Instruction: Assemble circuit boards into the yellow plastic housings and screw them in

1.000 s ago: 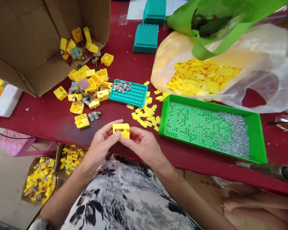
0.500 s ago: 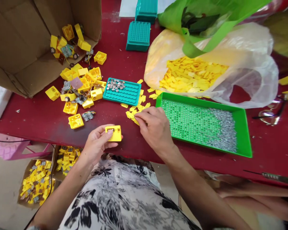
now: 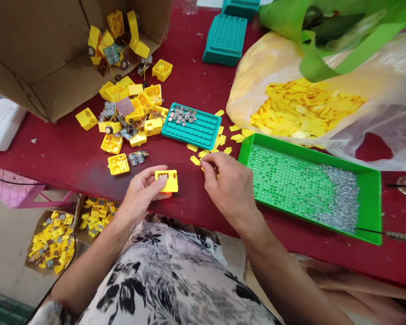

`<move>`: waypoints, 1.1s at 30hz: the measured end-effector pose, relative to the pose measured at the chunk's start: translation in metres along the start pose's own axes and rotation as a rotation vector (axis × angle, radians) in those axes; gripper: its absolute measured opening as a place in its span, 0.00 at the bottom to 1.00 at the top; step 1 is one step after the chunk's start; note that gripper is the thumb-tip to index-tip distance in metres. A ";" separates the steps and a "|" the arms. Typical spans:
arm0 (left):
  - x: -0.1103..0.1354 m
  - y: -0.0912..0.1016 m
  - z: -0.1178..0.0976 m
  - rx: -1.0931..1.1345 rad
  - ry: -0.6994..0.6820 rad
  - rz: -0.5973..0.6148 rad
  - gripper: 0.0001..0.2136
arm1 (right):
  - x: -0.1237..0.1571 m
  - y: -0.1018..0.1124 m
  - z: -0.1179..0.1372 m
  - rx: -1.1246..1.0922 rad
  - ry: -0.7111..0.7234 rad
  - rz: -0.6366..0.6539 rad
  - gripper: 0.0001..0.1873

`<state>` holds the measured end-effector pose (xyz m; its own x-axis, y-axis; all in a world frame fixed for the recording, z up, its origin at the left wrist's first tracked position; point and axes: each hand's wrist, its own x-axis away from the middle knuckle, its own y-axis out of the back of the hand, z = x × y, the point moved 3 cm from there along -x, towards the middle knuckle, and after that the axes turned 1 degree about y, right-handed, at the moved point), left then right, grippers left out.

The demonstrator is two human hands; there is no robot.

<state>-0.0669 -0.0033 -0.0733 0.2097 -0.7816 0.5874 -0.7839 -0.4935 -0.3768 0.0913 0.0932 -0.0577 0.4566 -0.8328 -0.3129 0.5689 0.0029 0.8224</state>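
My left hand [image 3: 142, 192] grips a small yellow plastic housing [image 3: 167, 180] near the front edge of the red table [image 3: 71, 158]. My right hand [image 3: 230, 185] rests on the table just to the right, fingers curled and pinched over the scattered small yellow flat pieces [image 3: 203, 154]; what the fingertips hold is hidden. A teal tray [image 3: 192, 126] with small silver discs lies just behind both hands. A green tray [image 3: 372, 189] holding several small metal screws sits to the right of my right hand.
A pile of yellow housings and circuit parts [image 3: 126, 117] spills from a tipped cardboard box [image 3: 37, 54] at the back left. A clear bag of yellow pieces [image 3: 304, 108] lies behind the green tray. Stacked teal trays [image 3: 225, 40] stand at the back. Boxes of yellow parts [image 3: 54, 241] sit on the floor.
My right hand left the yellow housing and reached right to the scattered yellow pieces, then drew back slightly. My left hand keeps holding the housing.
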 end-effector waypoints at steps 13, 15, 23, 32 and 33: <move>-0.002 -0.002 -0.001 -0.100 0.036 0.090 0.19 | 0.002 0.004 0.023 -0.196 0.179 0.237 0.08; -0.003 0.000 -0.002 -0.103 0.038 0.077 0.19 | 0.000 0.009 0.013 -0.169 0.140 0.173 0.07; -0.006 0.004 -0.010 -0.047 -0.048 0.094 0.21 | -0.008 -0.001 -0.009 0.317 0.145 0.169 0.10; -0.003 0.004 -0.004 -0.040 -0.002 0.091 0.25 | -0.010 -0.019 -0.009 0.078 0.089 -0.029 0.12; -0.002 0.005 -0.004 -0.046 -0.005 0.081 0.24 | -0.011 -0.016 -0.009 -0.066 0.034 -0.038 0.11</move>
<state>-0.0732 -0.0023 -0.0738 0.1469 -0.8203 0.5528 -0.8244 -0.4103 -0.3898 0.0835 0.1071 -0.0718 0.4560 -0.8139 -0.3600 0.6293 0.0089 0.7771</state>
